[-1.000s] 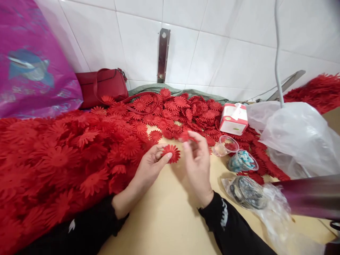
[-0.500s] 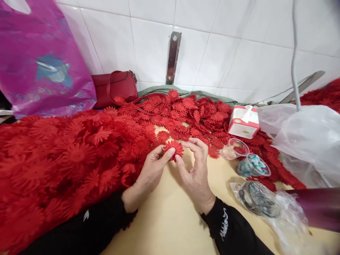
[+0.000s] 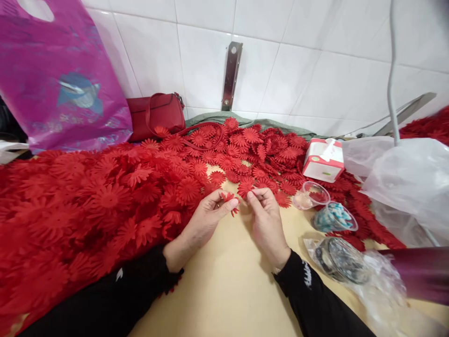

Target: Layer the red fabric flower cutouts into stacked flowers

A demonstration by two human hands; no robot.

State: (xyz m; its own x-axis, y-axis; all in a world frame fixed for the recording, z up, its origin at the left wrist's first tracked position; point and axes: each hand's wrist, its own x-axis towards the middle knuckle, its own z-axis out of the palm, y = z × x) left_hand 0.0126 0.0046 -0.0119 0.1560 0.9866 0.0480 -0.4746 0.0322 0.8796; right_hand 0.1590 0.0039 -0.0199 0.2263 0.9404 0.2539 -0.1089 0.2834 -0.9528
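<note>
My left hand (image 3: 207,216) pinches a small red fabric flower (image 3: 230,201) between thumb and fingers, just above the tan table (image 3: 224,285). My right hand (image 3: 267,220) meets it from the right, its fingertips closed on the same flower's edge. The flower looks folded or bunched, and the fingers hide part of it. A large pile of red fabric flowers (image 3: 105,201) covers the table to the left and behind both hands. Both arms wear black sleeves.
A red handbag (image 3: 156,114) and a magenta plastic bag (image 3: 59,79) stand at the back left. To the right are a pink-and-white box (image 3: 323,160), two small clear cups (image 3: 310,194), a bagged roll (image 3: 338,260), clear plastic bags (image 3: 403,182) and a dark purple tube (image 3: 421,274).
The flower was held flat and open in my left hand. My right hand has closed in on it, and the flower now looks bunched between both hands. The view shifted slightly left.
</note>
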